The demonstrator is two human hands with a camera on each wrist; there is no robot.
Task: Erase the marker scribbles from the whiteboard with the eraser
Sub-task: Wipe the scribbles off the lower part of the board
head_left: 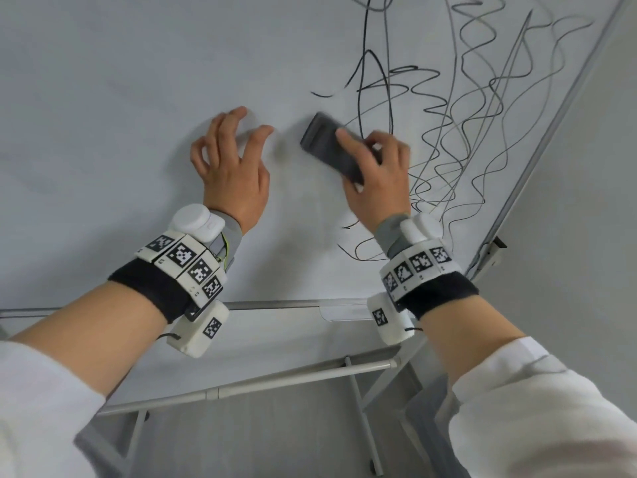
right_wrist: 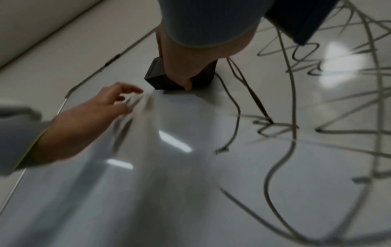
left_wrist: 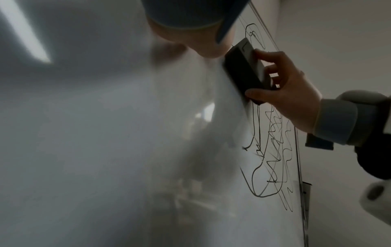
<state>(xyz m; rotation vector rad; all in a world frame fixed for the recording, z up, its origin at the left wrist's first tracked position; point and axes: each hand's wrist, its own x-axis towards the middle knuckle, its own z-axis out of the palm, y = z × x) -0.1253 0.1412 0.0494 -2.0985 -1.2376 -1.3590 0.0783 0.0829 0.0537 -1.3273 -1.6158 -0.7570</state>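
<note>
A white whiteboard [head_left: 120,98] fills the head view, with black marker scribbles [head_left: 465,108] over its right part. My right hand [head_left: 375,177] grips a dark grey eraser [head_left: 327,146] flat against the board at the scribbles' left edge; the same eraser [left_wrist: 243,71] shows in the left wrist view and, partly behind my palm, in the right wrist view [right_wrist: 160,78]. My left hand [head_left: 231,160] leans on bare board to the eraser's left, fingers spread, fingertips [right_wrist: 131,88] touching the surface. The board's left part carries no marks.
The board's metal frame [head_left: 551,143] runs along the right edge, with a wall beyond it. Below are the marker tray [head_left: 275,305] and the stand's grey bars [head_left: 275,377]. More scribbles [head_left: 362,250] lie under my right wrist.
</note>
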